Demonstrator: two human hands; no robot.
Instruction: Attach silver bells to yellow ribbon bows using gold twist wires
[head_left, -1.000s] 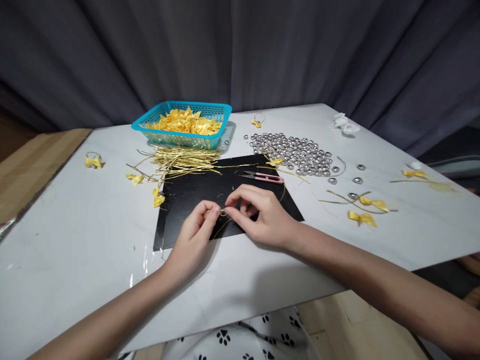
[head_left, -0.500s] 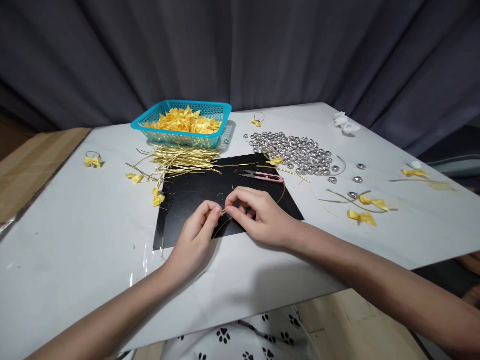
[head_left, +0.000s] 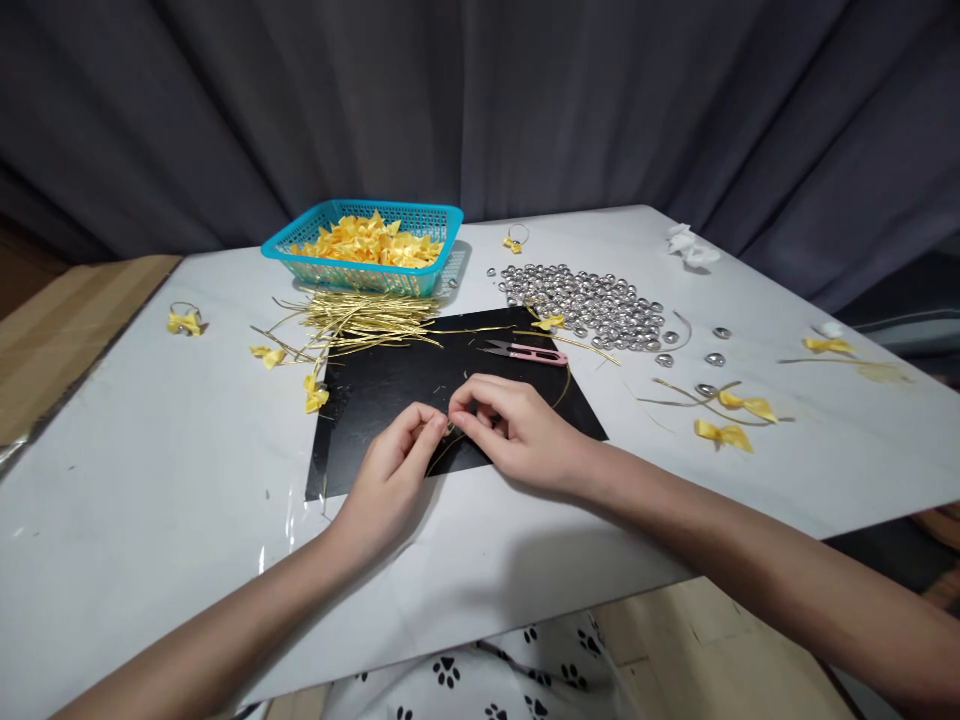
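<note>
Above the black mat (head_left: 382,400), my left hand (head_left: 397,455) and my right hand (head_left: 514,430) meet fingertip to fingertip. Both are closed in a pinch on a thin gold cord (head_left: 448,440), whose loose part curves down below the fingers. The pinched section is mostly hidden by the fingertips. Pink-handled thread snips (head_left: 536,354) lie on the mat just beyond my right hand. A bundle of gold cords (head_left: 367,320) lies across the mat's far left edge. Left of the mat rest small yellow bows (head_left: 315,394).
A blue basket (head_left: 274,247) full of yellow bows (head_left: 367,240) stands at the back. Silver beads (head_left: 592,305) are heaped at the back right. Cord pieces and bows (head_left: 724,436) lie to the right, near crumpled white tissue (head_left: 691,246). A ringed bow (head_left: 184,322) sits far left.
My hands have drawn slightly closer together, so less of the cord shows between the fingertips. Everything else on the table looks the same.
</note>
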